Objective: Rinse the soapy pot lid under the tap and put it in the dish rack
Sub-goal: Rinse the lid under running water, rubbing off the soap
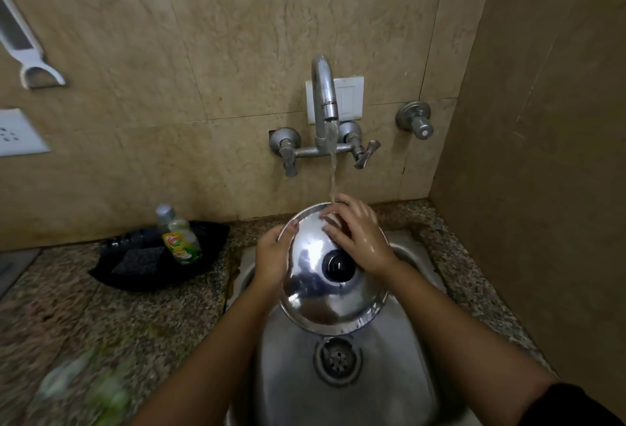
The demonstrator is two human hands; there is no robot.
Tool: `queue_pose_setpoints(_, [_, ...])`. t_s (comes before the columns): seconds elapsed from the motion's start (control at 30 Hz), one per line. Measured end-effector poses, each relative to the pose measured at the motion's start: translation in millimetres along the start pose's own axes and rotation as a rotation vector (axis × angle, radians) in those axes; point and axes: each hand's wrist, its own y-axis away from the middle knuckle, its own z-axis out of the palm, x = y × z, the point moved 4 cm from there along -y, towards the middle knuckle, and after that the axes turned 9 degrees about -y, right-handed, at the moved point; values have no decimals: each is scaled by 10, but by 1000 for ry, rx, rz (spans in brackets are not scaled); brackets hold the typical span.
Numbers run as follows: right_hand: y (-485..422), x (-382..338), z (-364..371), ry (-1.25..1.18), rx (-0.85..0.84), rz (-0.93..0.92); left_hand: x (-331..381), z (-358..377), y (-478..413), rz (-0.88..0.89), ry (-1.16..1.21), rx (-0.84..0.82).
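On the worktop [101,307] at left I note a black tray [203,239] with a soap bottle [183,244]. My left hand [271,256] has its grip closed on the pot lid [325,293] rim, over the sink [338,391]; my right hand [355,235] lies flat, rubbing under the tap [323,100] stream. Rinsing in hand. No rack visible; the next move means locating it.

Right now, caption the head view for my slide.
Left hand steadies the lid while right hand rubs it under the tap.
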Motion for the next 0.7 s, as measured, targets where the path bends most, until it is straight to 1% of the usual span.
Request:
queue_pose_setpoints(0.1, [-219, -272, 87, -21, -162, -20, 73, -10, 23, 61, -29, -69])
queue_pose_setpoints(0.17, [-325, -314, 111, -65, -205, -28, 44, -52, 21, 67, -42, -34])
queue_pose_setpoints(0.2, [-355, -259, 93, -119, -189, 14, 15, -87, 25, 56, -28, 4])
queue_pose_setpoints(0.27, [-393, -90, -15, -289, -53, 168, -30, -149, 46, -5, 68, 62])
queue_pose_setpoints(0.33, [-399, 48, -124, -466, 118, 271, -83, -183, 20, -86, 165, 30])
queue_pose_setpoints(0.37, [-406, 69, -136, -495, 134, 281, -82, -185, -11, -121, 141, -9])
queue_pose_setpoints(0.4, [-424, 52, -112, -488, 89, 270, -57, -185, -58, -133, 58, -56])
queue_pose_setpoints(0.47, [-464, -74, 18, -404, -101, 207, 43, -152, -158, -108, -101, -174])
queue_pose_setpoints(0.5, [-469, -141, 87, -372, -181, 168, 99, -128, -199, -77, -121, -202])
queue_pose_setpoints(0.53, [-470, -183, 126, -366, -208, 139, 140, -108, -213, -54, -114, -196])
queue_pose_setpoints(0.57, [-474, -183, 121, -377, -178, 137, 160, -103, -211, -44, -98, -166])
queue_pose_setpoints(0.6, [-467, -131, 72, -404, -106, 164, 132, -119, -212, -51, -70, -120])
queue_pose_setpoints(0.7, [-365, 151, -178, -481, 223, 344, -73, -216, -214, -162, 142, -35])
